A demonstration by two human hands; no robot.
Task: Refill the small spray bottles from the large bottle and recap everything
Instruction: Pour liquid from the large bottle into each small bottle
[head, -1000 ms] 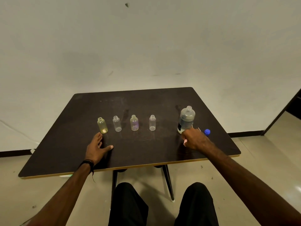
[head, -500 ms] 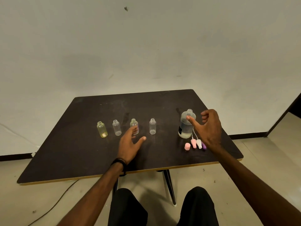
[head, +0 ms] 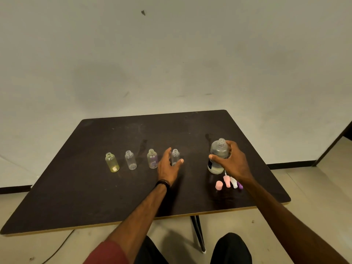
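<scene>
Several small uncapped bottles stand in a row on the dark table [head: 95,197]: a yellowish bottle [head: 112,162], a clear bottle [head: 130,160], a purple-tinted bottle [head: 152,159] and a clear rightmost bottle [head: 175,157]. My left hand [head: 168,166] is open, its fingers and thumb spread around the rightmost bottle without closing on it. The large uncapped bottle [head: 218,155] stands at the right with my right hand [head: 232,161] wrapped around its body. Spray caps lie in front of it: a pink cap [head: 219,185], a pink sprayer [head: 227,181], a white sprayer [head: 233,182] and a purple one [head: 240,185].
The table's front edge [head: 133,221] runs just above my knees [head: 231,248]. A table leg [head: 199,233] stands between them. A cable [head: 57,250] lies on the floor at the lower left. A plain wall rises behind the table.
My left hand has moved right from the yellowish bottle to the rightmost small bottle. My right hand has lifted off the caps and closed on the large bottle.
</scene>
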